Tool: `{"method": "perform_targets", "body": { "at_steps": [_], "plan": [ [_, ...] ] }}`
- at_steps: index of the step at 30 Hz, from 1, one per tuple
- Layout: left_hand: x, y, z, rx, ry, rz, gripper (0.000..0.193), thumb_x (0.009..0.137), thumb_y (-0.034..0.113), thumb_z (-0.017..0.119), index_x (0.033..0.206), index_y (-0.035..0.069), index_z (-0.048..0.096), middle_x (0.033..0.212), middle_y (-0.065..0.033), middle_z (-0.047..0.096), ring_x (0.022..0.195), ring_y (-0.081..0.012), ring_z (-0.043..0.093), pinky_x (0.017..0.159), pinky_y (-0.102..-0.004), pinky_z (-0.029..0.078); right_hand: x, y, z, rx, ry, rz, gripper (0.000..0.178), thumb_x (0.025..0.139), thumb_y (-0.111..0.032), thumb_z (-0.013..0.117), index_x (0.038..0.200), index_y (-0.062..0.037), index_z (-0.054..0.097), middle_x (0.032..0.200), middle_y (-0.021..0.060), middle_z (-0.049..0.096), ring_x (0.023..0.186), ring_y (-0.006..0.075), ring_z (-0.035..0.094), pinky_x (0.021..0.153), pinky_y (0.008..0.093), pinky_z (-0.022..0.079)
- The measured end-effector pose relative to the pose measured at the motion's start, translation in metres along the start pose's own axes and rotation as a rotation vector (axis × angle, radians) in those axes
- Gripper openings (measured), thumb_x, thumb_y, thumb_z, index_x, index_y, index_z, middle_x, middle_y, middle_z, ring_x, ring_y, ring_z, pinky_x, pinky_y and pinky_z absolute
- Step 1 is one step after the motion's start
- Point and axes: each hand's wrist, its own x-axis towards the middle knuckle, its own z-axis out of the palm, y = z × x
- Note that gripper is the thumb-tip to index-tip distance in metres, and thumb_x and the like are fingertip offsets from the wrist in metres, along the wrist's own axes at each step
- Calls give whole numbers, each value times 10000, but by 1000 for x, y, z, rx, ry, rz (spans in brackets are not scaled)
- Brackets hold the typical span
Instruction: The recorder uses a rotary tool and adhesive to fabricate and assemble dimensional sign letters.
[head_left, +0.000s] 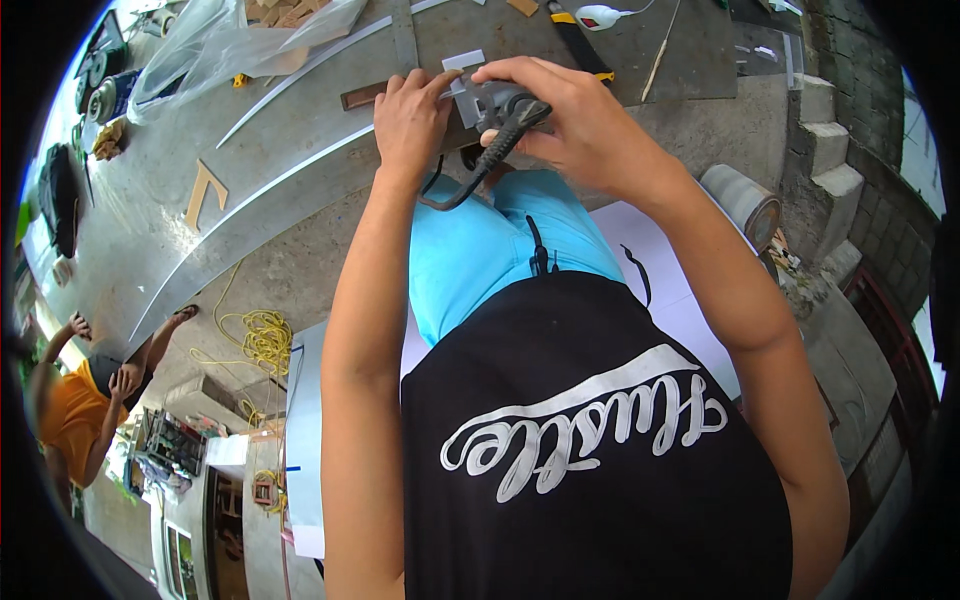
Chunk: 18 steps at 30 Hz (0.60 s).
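Observation:
My right hand is wrapped round a small dark grey power tool with a thick black cord, at the near edge of the metal-topped table. The cord loops down over my lap. Under and beside the tool lies a white angular piece. My left hand holds this piece from its left side, fingers bent downward and the index fingertip close to the tool; its thumb is mostly hidden. A brown flat strip lies just left of my left fingers. The tool's working end is hidden.
A utility knife and a white glue bottle lie at the far right of the table. Clear plastic sheeting and a brown angled cutout lie leftward. A person in orange sits at left, near coiled yellow cord.

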Motion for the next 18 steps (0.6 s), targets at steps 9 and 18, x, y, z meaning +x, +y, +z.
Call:
{"method": "perform_targets", "body": {
  "at_steps": [9, 18],
  "plan": [
    [-1, 1, 4, -14, 30, 1, 368, 855, 187, 745, 1212, 274, 773, 961, 1, 664, 951, -253, 618, 790, -417, 477, 3, -2, -2, -27, -11, -16, 530, 877, -258, 836, 1322, -65, 621, 1155, 191, 698, 1006, 402, 687, 873, 448, 552],
    [-2, 5, 2, -36, 38, -14, 389, 835, 170, 738, 1208, 272, 775, 947, -14, 644, 961, -257, 611, 809, -423, 477, 1, -6, -4, 29, -31, 17, 546, 832, -101, 836, 1331, -67, 618, 1206, 184, 688, 1069, 403, 682, 920, 443, 549]
  ]
}}
